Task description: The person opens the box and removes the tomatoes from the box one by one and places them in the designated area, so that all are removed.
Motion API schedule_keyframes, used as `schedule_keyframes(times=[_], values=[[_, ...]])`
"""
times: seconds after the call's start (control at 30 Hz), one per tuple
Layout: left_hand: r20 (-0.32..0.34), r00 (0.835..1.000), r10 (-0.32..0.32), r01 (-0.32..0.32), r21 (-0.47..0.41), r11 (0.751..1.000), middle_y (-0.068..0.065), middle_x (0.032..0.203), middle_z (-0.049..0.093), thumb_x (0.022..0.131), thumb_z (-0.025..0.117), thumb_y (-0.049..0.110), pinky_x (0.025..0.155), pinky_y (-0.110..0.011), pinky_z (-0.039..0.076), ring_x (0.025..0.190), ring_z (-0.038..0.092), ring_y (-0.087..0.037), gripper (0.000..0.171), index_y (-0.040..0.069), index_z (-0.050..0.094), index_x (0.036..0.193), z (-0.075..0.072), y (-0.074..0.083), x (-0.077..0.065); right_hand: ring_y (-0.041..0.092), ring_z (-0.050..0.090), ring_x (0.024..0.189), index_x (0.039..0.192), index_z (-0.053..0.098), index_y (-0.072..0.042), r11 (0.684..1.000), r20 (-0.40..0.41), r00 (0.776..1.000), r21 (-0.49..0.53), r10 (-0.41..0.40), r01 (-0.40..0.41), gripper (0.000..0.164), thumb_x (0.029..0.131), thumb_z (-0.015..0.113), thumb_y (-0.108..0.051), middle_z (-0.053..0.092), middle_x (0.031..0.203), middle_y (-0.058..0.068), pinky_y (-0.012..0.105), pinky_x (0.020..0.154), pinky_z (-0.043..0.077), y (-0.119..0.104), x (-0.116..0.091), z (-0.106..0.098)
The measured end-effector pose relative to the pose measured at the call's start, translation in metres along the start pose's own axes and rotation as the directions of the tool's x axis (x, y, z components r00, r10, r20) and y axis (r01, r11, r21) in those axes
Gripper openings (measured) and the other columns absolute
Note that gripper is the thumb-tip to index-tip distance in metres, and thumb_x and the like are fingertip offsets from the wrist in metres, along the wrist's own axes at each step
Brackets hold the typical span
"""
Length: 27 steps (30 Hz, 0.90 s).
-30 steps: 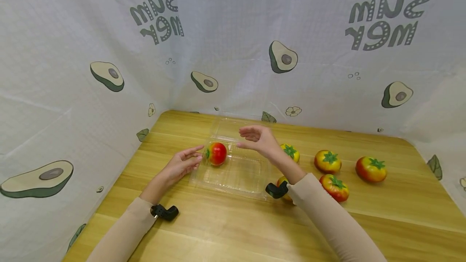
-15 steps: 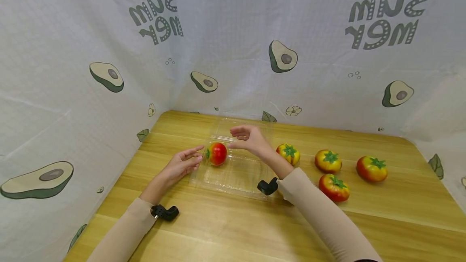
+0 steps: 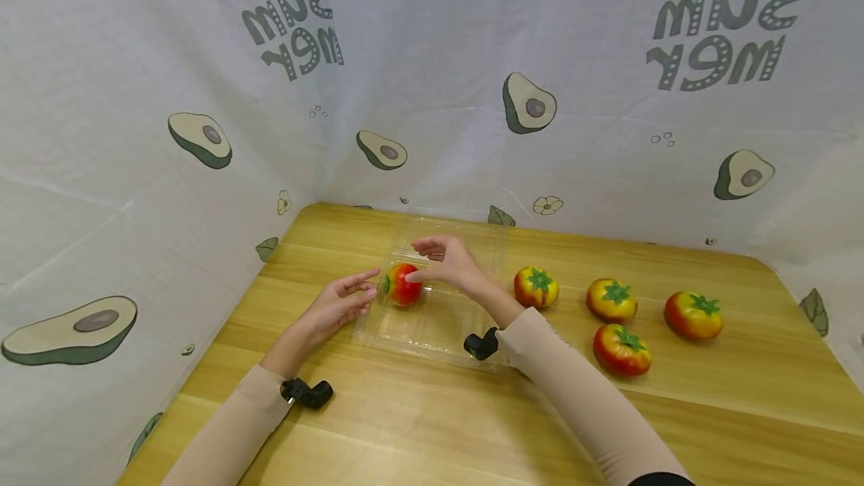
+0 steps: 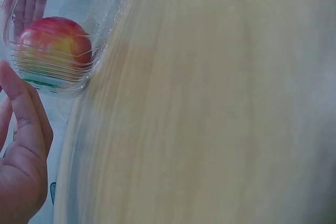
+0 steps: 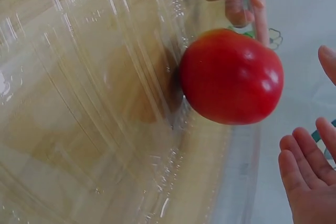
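Observation:
A red tomato (image 3: pixel 407 287) with a green leafy top lies on its side at the left end of a clear plastic clamshell box (image 3: pixel 432 332), its lid folded back. My left hand (image 3: pixel 339 302) stays at the box's left wall, fingers loosely extended and holding nothing. Through that wall the left wrist view shows the tomato (image 4: pixel 52 45) beside those fingers. Above the box, my right hand (image 3: pixel 448 265) has its fingers spread from the thumb. The thumb overlaps the tomato in the head view; in the right wrist view a gap shows between the right fingers (image 5: pixel 310 166) and the tomato (image 5: pixel 231 77).
To the right of the box, several yellow-red tomatoes lie on the wooden table (image 3: pixel 378 426), among them a near one (image 3: pixel 622 349) and a far-right one (image 3: pixel 693 314). A white printed curtain (image 3: pixel 432 81) hangs behind and on the left of the table.
My right hand has moved left, from over the middle of the box to the red tomato. The tomato just right of the box is now uncovered. The left hand stays put.

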<state>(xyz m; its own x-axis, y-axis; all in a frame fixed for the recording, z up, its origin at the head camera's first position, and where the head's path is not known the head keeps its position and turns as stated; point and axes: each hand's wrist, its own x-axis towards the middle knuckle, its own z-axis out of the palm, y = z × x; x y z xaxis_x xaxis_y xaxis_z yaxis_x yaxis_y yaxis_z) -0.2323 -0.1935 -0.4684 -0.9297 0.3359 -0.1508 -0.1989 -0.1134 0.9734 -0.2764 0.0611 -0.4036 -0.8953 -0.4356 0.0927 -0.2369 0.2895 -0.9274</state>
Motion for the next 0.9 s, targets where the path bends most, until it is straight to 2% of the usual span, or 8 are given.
schedule_keyframes(times=[0.4,0.9], values=[[0.015,1.0,0.012,-0.012,-0.005,1.0,-0.009,0.112,0.057,0.101,0.057,0.003,0.067,-0.019,0.049,0.078,0.053,-0.01,0.053,-0.002,0.039,0.151,0.001,0.0,0.0,0.034,0.058,0.119,0.129,0.062,0.007,0.996,0.026,0.999,-0.09,0.025,-0.023,0.06,0.077,0.088,-0.007,0.062,0.129,0.02,0.041,0.106,0.043,0.005,0.007,0.012],[0.012,1.0,0.007,-0.007,-0.014,1.0,-0.009,0.114,0.056,0.101,0.056,0.002,0.068,-0.018,0.051,0.079,0.055,-0.009,0.053,-0.001,0.039,0.151,0.0,0.0,0.001,0.031,0.061,0.112,0.127,0.065,0.003,0.982,0.044,0.999,-0.189,-0.004,0.012,0.061,0.073,0.091,-0.011,0.065,0.124,0.016,0.039,0.1,0.049,0.006,0.01,0.02]])
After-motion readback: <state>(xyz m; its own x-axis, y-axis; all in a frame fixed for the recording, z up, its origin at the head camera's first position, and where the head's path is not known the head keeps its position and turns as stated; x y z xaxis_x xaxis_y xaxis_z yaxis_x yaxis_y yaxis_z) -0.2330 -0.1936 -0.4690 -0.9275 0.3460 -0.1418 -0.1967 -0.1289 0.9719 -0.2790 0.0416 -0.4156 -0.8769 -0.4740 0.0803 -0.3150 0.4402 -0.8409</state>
